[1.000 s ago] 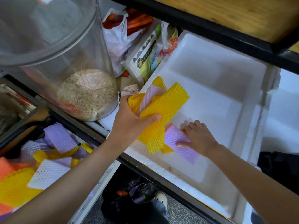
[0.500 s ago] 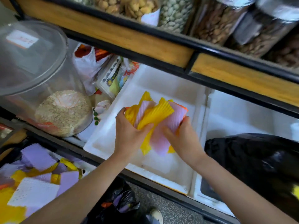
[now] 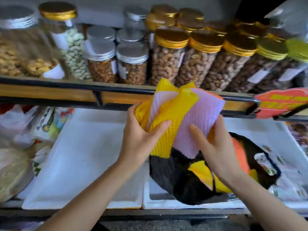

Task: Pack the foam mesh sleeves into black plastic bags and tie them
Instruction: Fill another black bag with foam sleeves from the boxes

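A bunch of foam mesh sleeves [image 3: 176,112], yellow, pink and purple, is held up between both hands above the shelf. My left hand [image 3: 141,139] grips the yellow side, thumb across the front. My right hand [image 3: 215,144] grips the purple side from the right. Directly below lies an open black plastic bag [image 3: 176,179] in the right foam box, with yellow and orange sleeves [image 3: 200,170] showing inside its mouth.
A white foam box [image 3: 86,157] sits left of the bag's box [image 3: 166,201]. Several nut jars [image 3: 168,59] with gold and silver lids line the wooden shelf [image 3: 50,92] above. An orange price sign [image 3: 281,102] hangs at right. A clear tub of grain [image 3: 11,170] stands far left.
My right hand picked the purple sleeve out of the left foam box and joined it to the bunch. Both hands then carried the bunch up and right, over the black bag.
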Motion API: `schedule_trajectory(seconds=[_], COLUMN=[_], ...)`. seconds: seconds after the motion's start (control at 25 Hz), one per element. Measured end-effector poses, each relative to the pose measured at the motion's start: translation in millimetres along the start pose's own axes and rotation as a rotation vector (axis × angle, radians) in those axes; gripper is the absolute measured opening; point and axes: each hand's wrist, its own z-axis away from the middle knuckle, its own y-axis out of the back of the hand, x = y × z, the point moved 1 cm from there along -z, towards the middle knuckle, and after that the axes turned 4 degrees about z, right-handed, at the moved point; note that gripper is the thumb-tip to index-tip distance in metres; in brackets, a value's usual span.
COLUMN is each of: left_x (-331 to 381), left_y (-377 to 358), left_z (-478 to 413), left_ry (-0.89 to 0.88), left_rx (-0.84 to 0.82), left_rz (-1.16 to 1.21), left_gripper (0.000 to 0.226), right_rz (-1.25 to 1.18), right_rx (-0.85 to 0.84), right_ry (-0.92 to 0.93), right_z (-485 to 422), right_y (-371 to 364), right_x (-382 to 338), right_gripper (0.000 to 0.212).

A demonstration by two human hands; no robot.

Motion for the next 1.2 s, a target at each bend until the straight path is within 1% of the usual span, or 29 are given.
schedule_trajectory(seconds=[0.08, 0.16, 0.24, 0.28, 0.32, 0.4, 0.48, 0.52, 0.56, 0.6, 0.64, 0.72, 0.8, 0.84, 0.88, 0.92, 0.96, 1.04, 1.08, 1.12, 1.16, 1.2], left_x=[9, 17, 25, 28, 32, 38, 44, 46, 47, 49, 49, 46, 40, 36, 33, 29, 26, 18, 12, 5, -5, -15], left_y=[-38, -71, -103, -117, -129, -150, -169, -176, -181, -185, -188, -190, -191, -191, -191, -194, -198, -213, -223, -232, -240, -246], left_z=[0, 2, 5, 6, 5, 3, 1, 1, 1, 2, 2, 4, 7, 8, 11, 14, 17, 25, 28, 33, 36, 40], left_ry=[0.038, 0.059, 0.08, 0.092, 0.102, 0.108, 0.106, 0.102, 0.098, 0.093, 0.092, 0.111, 0.139, 0.146, 0.151, 0.155, 0.16, 0.181, 0.185, 0.181, 0.164, 0.136], left_rx=[-0.041, -0.078, -0.098, -0.1, -0.095, -0.068, -0.036, -0.024, -0.015, -0.005, 0.006, 0.028, 0.043, 0.048, 0.049, 0.045, 0.039, 0.012, -0.015, -0.051, -0.078, -0.094], left_rz=[0.051, 0.081, 0.097, 0.102, 0.104, 0.103, 0.101, 0.108, 0.114, 0.119, 0.118, 0.105, 0.085, 0.074, 0.066, 0.059, 0.047, -0.008, -0.057, -0.12, -0.2, -0.291], left_gripper=[0.069, 0.068, 0.067, 0.066, 0.065, 0.061, 0.064, 0.068, 0.072, 0.075, 0.076, 0.076, 0.071, 0.072, 0.075, 0.076, 0.076, 0.067, 0.066, 0.067, 0.07, 0.073], right_rz=[0.02, 0.113, 0.183, 0.22, 0.28, 0.42, 0.567, 0.621, 0.651, 0.67, 0.68, 0.726, 0.859, 0.891, 0.852, 0.764, 0.638, 0.451, 0.393, 0.33, 0.3, 0.26], right_rx=[0.078, 0.129, 0.1, 0.023, -0.095, -0.383, -0.658, -0.757, -0.823, -0.842, -0.824, -0.693, -0.498, -0.439, -0.406, -0.404, -0.424, -0.489, -0.521, -0.531, -0.501, -0.444], right_ry=[-0.015, -0.055, -0.123, -0.149, -0.155, -0.133, -0.081, -0.072, -0.08, -0.091, -0.102, -0.105, -0.038, -0.001, 0.003, -0.033, -0.071, -0.069, -0.029, 0.006, 0.021, 0.015], right_z=[-8, -13, -14, -14, -13, -11, -12, -15, -20, -27, -35, -51, -61, -62, -62, -63, -62, -60, -58, -55, -51, -47], right_y=[44, 83, 118, 132, 141, 148, 144, 136, 128, 118, 107, 90, 81, 79, 79, 78, 79, 86, 94, 103, 114, 124], right_x=[23, 53, 86, 101, 115, 140, 163, 174, 183, 193, 202, 214, 218, 218, 218, 221, 221, 218, 217, 215, 214, 215], right_gripper=[0.026, 0.03, 0.026, 0.023, 0.02, 0.02, 0.039, 0.046, 0.051, 0.055, 0.058, 0.058, 0.049, 0.044, 0.04, 0.035, 0.028, 0.015, 0.019, 0.03, 0.033, 0.026])
